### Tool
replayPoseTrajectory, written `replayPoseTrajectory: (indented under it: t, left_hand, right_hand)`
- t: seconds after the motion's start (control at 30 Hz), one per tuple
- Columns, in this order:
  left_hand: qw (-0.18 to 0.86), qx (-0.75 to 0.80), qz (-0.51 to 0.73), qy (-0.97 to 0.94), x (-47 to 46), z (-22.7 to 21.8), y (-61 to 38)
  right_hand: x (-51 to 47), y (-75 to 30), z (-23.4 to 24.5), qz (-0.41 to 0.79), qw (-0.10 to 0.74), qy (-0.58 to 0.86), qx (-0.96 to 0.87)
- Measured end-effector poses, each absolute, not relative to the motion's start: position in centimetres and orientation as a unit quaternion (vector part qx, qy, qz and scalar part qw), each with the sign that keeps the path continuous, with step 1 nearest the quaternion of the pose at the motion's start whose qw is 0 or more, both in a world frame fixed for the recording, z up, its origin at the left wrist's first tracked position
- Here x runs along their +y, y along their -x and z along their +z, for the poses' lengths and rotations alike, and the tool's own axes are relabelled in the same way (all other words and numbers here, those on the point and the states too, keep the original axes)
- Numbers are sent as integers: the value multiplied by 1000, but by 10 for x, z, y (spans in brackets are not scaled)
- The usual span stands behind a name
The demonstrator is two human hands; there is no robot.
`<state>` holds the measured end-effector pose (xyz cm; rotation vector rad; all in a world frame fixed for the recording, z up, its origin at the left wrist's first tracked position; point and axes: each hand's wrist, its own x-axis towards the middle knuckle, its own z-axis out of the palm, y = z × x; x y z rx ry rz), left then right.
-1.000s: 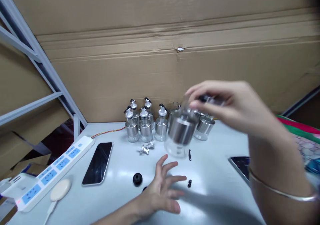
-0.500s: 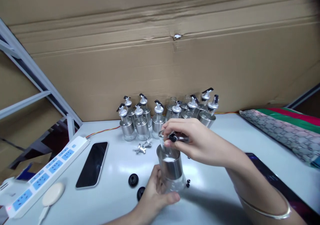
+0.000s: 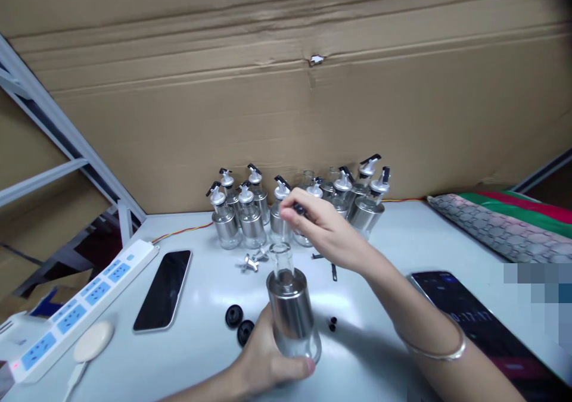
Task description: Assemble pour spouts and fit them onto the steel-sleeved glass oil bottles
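Observation:
My left hand [image 3: 268,351] is wrapped round the lower part of a glass bottle [image 3: 292,312] with a brushed-metal sleeve, close to the front of the table. The bottle tilts slightly and its mouth is uncovered. Above and behind the mouth, my right hand [image 3: 319,226] is closed on a small dark piece [image 3: 298,209], mostly hidden by the fingers, so its kind cannot be made out. Two round black caps [image 3: 233,316] lie left of the bottle, near my left hand. Two tiny black parts [image 3: 333,323] lie to its right.
Several similar bottles [image 3: 252,223] with pourer tops stand along the cardboard wall. Loose silver pourer parts [image 3: 250,263] and slim black levers [image 3: 334,272] lie before them. At left are a phone [image 3: 163,292], power strip [image 3: 84,309] and white charging disc [image 3: 93,341]; at right, another phone [image 3: 465,312].
My right hand has lifted off the bottle's neck and moved up and back, with the dark piece still in it. My left hand and the bottle have shifted slightly left and nearer.

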<state>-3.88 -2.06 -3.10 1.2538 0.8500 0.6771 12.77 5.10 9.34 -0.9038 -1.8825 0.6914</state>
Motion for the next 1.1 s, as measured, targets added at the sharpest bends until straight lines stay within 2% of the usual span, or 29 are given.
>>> replayPoseTrajectory:
  t: [0.07,0.17,0.3,0.47,0.7,1.1]
  left_hand:
    - [677,372,302,-559,-22,-31,39]
    - [679,364,320,-551,-20,-30,39]
    - [695,343,326,-542,-15,-26,39]
    - [707,358,329,-513,-14,-24,39]
    - [730,368,304,-490,-15,-22,39]
    - [750,356,295,-474,-16,-14,37]
  right_hand:
    - [54,-120,86,375,530,338,-682]
    - [55,-102,74,499,598,252,-574]
    - [53,-83,64,497,674,208,-505]
    - [51,-77,59,524,654,209,-504]
    - [41,-74,56,458,665,226,-545]
    - [40,-72,52,505,599,221,-581]
